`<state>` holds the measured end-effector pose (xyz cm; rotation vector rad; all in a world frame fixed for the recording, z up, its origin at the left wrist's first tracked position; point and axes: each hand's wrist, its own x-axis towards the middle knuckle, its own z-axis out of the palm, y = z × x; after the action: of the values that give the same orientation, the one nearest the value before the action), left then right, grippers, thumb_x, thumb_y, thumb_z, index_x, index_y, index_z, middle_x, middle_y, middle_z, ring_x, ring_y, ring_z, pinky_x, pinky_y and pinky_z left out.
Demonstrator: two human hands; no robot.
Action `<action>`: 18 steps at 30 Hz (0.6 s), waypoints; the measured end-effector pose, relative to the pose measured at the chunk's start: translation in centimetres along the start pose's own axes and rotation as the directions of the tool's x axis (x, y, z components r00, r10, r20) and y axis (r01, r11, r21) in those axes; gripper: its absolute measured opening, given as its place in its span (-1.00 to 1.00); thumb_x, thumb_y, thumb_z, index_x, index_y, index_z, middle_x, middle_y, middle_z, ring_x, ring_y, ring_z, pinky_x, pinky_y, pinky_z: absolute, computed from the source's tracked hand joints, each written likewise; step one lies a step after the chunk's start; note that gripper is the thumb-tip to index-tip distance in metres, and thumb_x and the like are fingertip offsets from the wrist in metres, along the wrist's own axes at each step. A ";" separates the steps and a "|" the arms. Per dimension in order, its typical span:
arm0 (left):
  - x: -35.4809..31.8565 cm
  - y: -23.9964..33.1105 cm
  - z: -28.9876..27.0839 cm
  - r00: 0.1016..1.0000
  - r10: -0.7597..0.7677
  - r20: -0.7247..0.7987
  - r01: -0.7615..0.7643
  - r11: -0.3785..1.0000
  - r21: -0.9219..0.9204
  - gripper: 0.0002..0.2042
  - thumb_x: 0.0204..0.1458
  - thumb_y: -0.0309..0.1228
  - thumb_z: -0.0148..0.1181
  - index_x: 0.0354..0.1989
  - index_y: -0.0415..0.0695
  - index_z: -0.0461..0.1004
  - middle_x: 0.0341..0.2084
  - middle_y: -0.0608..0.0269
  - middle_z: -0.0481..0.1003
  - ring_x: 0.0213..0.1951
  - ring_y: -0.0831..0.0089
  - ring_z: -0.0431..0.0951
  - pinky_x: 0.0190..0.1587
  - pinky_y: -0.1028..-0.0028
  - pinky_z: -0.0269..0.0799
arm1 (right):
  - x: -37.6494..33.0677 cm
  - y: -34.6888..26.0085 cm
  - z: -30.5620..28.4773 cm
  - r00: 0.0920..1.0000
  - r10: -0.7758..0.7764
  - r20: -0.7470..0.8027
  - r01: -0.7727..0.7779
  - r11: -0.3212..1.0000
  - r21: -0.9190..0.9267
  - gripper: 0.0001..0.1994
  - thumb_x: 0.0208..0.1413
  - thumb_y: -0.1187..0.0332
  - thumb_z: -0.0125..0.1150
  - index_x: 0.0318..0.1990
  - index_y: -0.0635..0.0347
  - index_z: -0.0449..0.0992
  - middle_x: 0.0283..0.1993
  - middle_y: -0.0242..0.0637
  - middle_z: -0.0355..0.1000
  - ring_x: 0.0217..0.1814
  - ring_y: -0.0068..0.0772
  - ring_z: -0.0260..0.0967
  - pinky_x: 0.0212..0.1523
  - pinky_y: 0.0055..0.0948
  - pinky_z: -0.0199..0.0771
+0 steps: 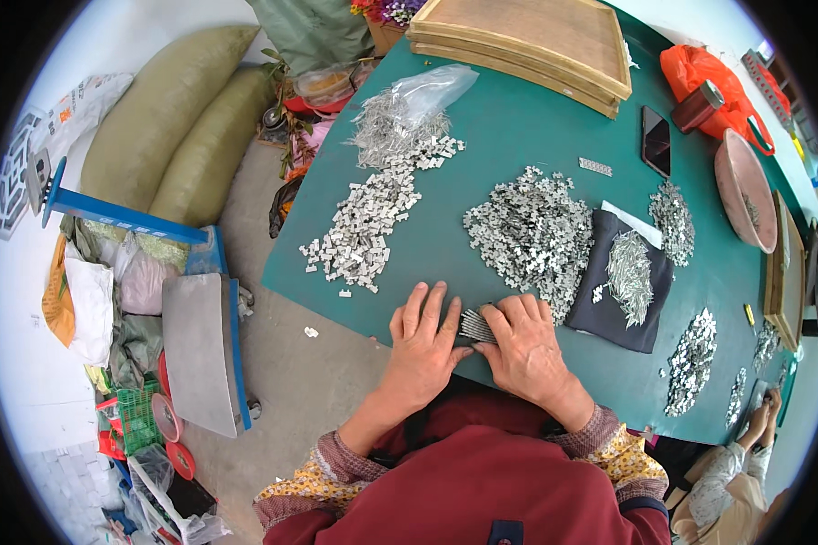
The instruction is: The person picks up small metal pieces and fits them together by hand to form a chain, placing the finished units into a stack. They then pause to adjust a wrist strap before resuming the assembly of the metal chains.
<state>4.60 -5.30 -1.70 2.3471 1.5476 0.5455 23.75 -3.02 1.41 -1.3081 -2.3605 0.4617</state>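
Observation:
At the near edge of the green table, a small row of thin grey metal pieces [474, 325] sits between my two hands. My left hand [421, 350] lies at its left end, fingers reaching forward over the tabletop, thumb and forefinger against the row. My right hand [525, 352] is bent over the other end, its thumb close to the left thumb and its fingers closed on the pieces. Just beyond stands a big heap of small grey metal pieces [532, 232]. Another heap of small pieces [364, 227] spreads farther left. My fingers partly cover the row.
Metal pins [629, 277] lie on a dark cloth [613, 318] to the right. More pins [386, 132] spill beside a plastic bag [436, 91]. Wooden trays [527, 41], a phone [655, 141] and a pink bowl [732, 195] are farther back. Another person's hands [763, 418] work at right.

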 end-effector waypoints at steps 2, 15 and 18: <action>0.0 0.2 0.1 0.999 0.033 0.017 -0.033 0.999 0.019 -0.37 -0.03 -0.28 0.34 0.23 -0.29 0.34 0.33 -0.09 0.14 0.38 -0.05 0.04 0.32 0.02 -0.03 | -0.1 0.1 0.1 1.000 0.006 -0.005 -0.006 1.000 0.012 -0.54 -0.12 0.38 0.37 0.01 0.25 0.45 -0.13 -0.14 0.32 -0.08 -0.07 0.27 -0.04 -0.13 0.25; 1.2 -0.1 -0.4 0.999 0.013 -0.044 -0.020 0.988 -0.152 -0.45 -0.02 -0.42 0.27 0.22 -0.18 0.38 0.30 0.01 0.20 0.31 -0.03 0.15 0.31 0.05 -0.02 | 0.0 0.6 -0.1 0.997 -0.078 -0.001 0.078 0.997 0.010 -0.60 -0.08 0.38 0.34 -0.06 0.31 0.42 -0.16 -0.13 0.29 -0.09 -0.09 0.27 -0.06 -0.16 0.24; 1.0 -0.6 -0.3 0.998 0.036 -0.049 -0.041 0.992 -0.117 -0.49 -0.03 -0.42 0.28 0.18 -0.11 0.43 0.28 0.01 0.22 0.29 -0.03 0.17 0.29 0.06 -0.01 | 0.5 0.3 -0.1 0.994 -0.106 0.019 0.106 0.994 -0.004 -0.55 -0.12 0.31 0.39 -0.08 0.31 0.39 -0.20 -0.14 0.27 -0.12 -0.09 0.27 -0.07 -0.16 0.23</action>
<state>4.36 -4.16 -1.51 2.2948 1.4501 0.6864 23.81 -2.44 1.45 -1.1786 -2.4339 0.4379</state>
